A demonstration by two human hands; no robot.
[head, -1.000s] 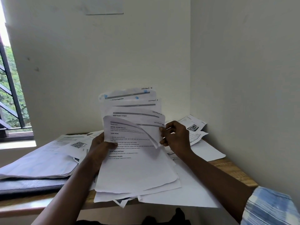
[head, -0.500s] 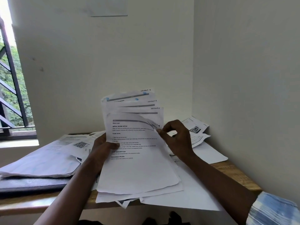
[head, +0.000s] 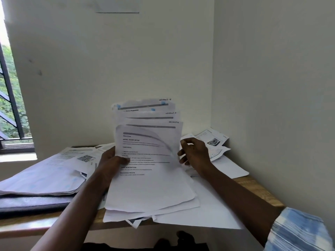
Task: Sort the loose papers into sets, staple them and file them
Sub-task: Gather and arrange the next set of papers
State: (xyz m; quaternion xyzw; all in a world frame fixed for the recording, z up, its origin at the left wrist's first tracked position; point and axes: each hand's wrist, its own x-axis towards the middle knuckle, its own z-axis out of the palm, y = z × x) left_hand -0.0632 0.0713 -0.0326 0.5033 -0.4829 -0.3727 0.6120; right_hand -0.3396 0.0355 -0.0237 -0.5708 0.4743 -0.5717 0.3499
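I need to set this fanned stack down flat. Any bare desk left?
Bare wood shows only at the wooden desk's right edge, between the blank white sheets and the wall, plus a thin front strip below the dark folder. The paper pile on that folder, the middle under the fanned stack of printed papers, and the back-right leaflets are crowded.

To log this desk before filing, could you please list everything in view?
table: one, wooden, room corner
sheaf: one, white, held up mid-frame
loose papers: many, white, across the table
folder: one, dark, under papers at left
window: one, dark bars, far left
wall sheet: one, white, top centre
sleeve: one, blue check, lower right
left hand: one, grips the sheaf's left edge
right hand: one, at its right edge, grip unclear
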